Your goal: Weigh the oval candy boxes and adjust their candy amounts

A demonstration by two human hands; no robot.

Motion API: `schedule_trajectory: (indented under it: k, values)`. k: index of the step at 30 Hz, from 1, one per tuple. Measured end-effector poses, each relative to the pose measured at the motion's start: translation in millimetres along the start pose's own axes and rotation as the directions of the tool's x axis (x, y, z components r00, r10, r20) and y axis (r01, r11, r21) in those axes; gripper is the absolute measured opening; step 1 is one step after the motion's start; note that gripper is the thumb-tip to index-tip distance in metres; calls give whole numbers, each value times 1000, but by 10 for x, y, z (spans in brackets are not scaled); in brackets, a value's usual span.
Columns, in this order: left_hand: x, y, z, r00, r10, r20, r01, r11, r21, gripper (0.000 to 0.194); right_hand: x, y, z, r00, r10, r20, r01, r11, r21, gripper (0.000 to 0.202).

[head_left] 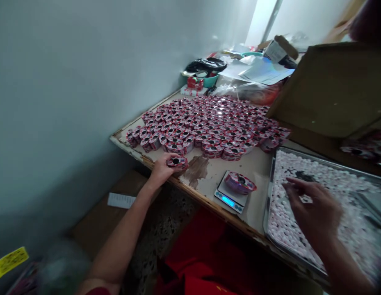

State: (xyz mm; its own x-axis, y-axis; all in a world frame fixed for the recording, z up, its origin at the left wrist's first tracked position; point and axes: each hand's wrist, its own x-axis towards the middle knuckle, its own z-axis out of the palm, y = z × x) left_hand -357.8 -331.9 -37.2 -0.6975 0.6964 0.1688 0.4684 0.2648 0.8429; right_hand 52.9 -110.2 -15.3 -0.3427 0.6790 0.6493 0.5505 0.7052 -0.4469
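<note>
Near the table's front edge, my left hand (162,170) grips a small red-and-white pack (177,162) with pointed ends and a dark round spot on top. A similar pack (240,183) lies on a small digital scale (231,197) whose blue display is lit; its digits are too small to read. Over a metal tray (268,213) of small white pieces (284,223), my right hand (316,205) is held with thumb and fingertips drawn together. Whatever may be between those fingertips is too small and blurred to tell.
Many matching packs (208,123) stand close together across the table (196,174). Behind them are a teal basin (210,80), papers (261,69) and plastic bags. An open cardboard box (334,90) rises behind the tray. The wall (85,73) borders the left side.
</note>
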Motion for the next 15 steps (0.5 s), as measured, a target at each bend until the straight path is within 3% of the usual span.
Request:
schedule_trajectory:
  k: [2,5,7,9,12,15]
  values:
    - [8,204,73,999,35,13,-35,999,-11,51,29,-87,-3,999,8,42,-11,997,73,33]
    - [75,753,305,978,196,75,-197,980,12,58,113,-454,-95,976,70,205,-140,928,346,29]
    - [91,1225,569,918,365,155,-366,930,-23,65,222,-744,-137,965,-38,260,-88,886,456,48]
    - [57,1675,896,820,531,213,-525,846,-89,65,359,-903,-149,937,-151,315,-45,842,538,52]
    - [2,2091,1356,690,708,150,-697,706,-126,67,612,-660,-161,929,-124,347,-111,805,583,45]
    - [36,2080,1531,629,773,81,-771,634,-65,86,969,82,-229,928,178,328,-330,801,500,39]
